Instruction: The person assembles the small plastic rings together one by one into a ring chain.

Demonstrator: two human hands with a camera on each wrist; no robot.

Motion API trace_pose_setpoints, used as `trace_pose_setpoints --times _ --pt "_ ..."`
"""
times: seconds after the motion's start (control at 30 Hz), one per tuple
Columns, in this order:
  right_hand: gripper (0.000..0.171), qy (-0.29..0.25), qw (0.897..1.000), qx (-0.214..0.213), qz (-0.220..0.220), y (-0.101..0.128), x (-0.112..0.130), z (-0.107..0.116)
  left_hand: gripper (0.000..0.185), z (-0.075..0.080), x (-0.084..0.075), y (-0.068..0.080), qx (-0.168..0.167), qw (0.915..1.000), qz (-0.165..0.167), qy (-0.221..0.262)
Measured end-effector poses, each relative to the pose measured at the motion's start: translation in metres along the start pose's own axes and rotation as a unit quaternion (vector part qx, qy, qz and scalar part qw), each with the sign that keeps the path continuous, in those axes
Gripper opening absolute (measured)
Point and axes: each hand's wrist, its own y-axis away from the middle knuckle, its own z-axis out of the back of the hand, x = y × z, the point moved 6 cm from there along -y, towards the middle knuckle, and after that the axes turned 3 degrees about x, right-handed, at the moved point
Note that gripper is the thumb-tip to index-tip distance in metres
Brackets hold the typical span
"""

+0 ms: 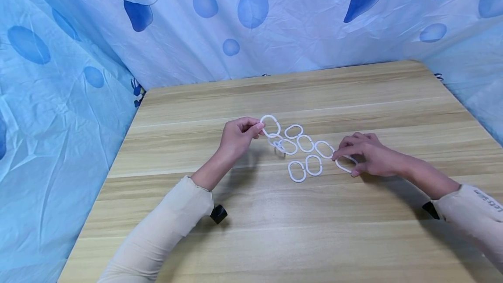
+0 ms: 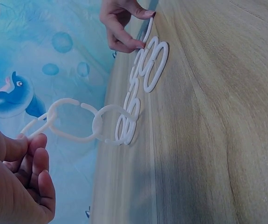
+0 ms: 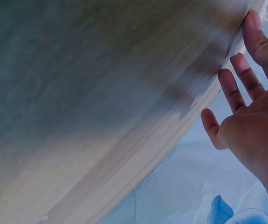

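Note:
My left hand [image 1: 259,127] is raised a little above the wooden table [image 1: 275,239] and pinches a white oval ring [image 1: 270,125]. That ring heads a short chain of linked rings [image 2: 73,125] whose lower end [image 1: 280,145] rests on the table. My right hand [image 1: 345,165] lies to the right and pinches a loose white ring [image 1: 342,168] between index finger and thumb, tilting it up off the wood [image 2: 147,31]. In the right wrist view its fingers [image 3: 246,77] spread beside the table surface.
Several loose white rings [image 1: 305,143] lie on the table between the hands, some touching each other. A blue patterned sheet [image 1: 251,34] hangs behind and to both sides of the table. The table's near half is bare wood.

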Motion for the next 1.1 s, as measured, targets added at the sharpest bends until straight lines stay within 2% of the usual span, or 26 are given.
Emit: trace_pose_setpoints --times 0.27,0.57,0.8,1.1 --pt "0.056 0.003 1.000 -0.006 -0.005 0.0009 -0.0022 -0.0004 0.017 -0.0009 0.0001 -0.0006 0.002 1.0000 -0.003 -0.002" --pt "0.049 0.061 0.997 -0.031 -0.030 0.0028 -0.0058 0.0015 0.017 -0.0009 0.0008 -0.0012 0.002 1.0000 -0.001 -0.003" --pt "0.043 0.102 0.993 -0.055 -0.013 0.0037 -0.0030 0.0034 0.017 -0.0003 -0.0002 0.0000 0.004 0.9999 0.002 -0.010" --pt "0.042 0.115 0.992 -0.052 -0.017 0.0058 -0.0010 0.0041 0.017 -0.0013 0.0002 -0.0007 0.003 1.0000 -0.002 -0.003"
